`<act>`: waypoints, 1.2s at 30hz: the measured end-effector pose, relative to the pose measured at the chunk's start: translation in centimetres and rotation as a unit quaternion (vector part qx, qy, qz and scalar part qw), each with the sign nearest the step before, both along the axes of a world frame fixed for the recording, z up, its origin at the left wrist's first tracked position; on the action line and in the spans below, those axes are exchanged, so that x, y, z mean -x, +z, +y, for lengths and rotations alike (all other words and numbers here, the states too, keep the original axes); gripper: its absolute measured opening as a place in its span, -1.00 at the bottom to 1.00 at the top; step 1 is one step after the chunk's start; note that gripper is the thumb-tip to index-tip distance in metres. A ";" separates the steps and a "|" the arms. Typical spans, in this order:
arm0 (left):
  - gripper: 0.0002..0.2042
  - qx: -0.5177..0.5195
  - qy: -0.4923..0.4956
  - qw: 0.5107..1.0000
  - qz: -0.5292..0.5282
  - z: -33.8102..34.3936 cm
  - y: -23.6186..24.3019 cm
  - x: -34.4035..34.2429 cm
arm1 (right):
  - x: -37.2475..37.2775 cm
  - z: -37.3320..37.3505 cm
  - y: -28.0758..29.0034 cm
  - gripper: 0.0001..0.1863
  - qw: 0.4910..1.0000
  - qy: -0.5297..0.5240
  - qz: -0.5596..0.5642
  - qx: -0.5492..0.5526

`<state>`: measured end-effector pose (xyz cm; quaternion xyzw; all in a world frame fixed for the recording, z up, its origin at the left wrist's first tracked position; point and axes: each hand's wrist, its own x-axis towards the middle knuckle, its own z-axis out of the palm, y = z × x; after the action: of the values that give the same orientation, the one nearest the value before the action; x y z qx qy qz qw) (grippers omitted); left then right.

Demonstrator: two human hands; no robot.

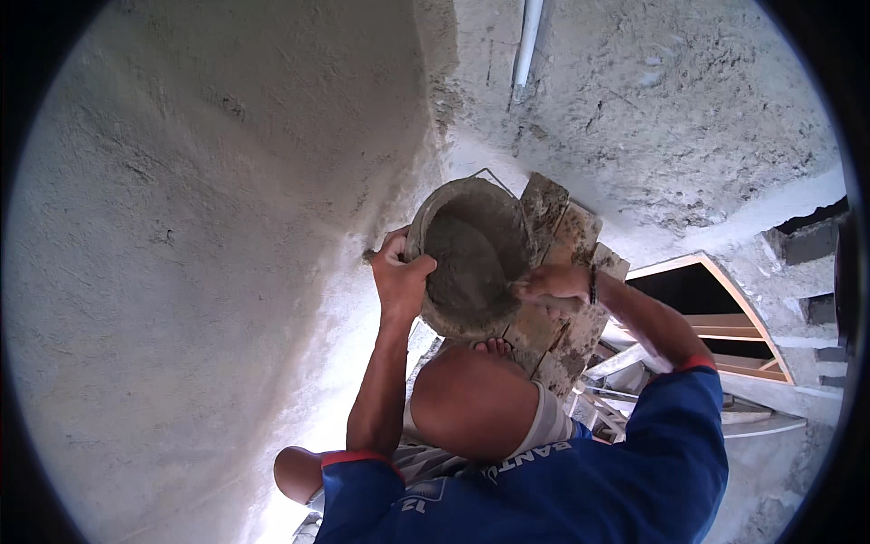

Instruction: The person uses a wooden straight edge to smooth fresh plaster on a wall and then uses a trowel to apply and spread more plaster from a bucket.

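Note:
A mortar-crusted bucket (426,227) stands tilted on wooden planks, with wet grey mortar (467,263) inside. My left hand (399,272) grips its left rim, thumb over the edge and fingers on the outside. A small grey lump or stub pokes out beside those fingers; I cannot make out what it is. At the bucket's right rim, my right hand (557,283) is closed around the handle of a trowel (569,305). The trowel's blade is hidden in the mortar or behind the rim. The bucket's wire handle (494,174) rests at its far side.
Stained planks (575,236) lie under and right of the bucket, with my bare foot (494,346) near it. Rough plastered walls (181,199) rise left and ahead, and a pale pipe (527,45) runs down the far one. A wood-framed opening (707,308) is at right.

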<state>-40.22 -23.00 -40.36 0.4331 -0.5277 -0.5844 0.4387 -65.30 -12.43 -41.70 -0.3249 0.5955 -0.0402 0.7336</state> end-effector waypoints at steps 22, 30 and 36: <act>-0.72 -0.066 0.060 0.995 0.050 -1.1 -2.9 -1.4 | -3.0 5.2 0.1 -0.63 0.898 -0.289 -0.308 0.123; -0.84 -0.060 0.084 0.992 0.077 -1.3 -3.8 -1.5 | -5.5 2.6 6.9 -0.69 0.696 -0.496 -0.481 0.198; -0.85 -0.055 0.099 0.987 0.111 -1.2 -3.5 -2.0 | -3.2 -0.6 10.3 -0.72 0.475 -0.654 -0.405 0.428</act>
<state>-38.17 -24.22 -43.81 0.4391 -0.3967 -0.6108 0.5261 -62.07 -13.07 -31.38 -0.0628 0.1811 -0.8852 0.4239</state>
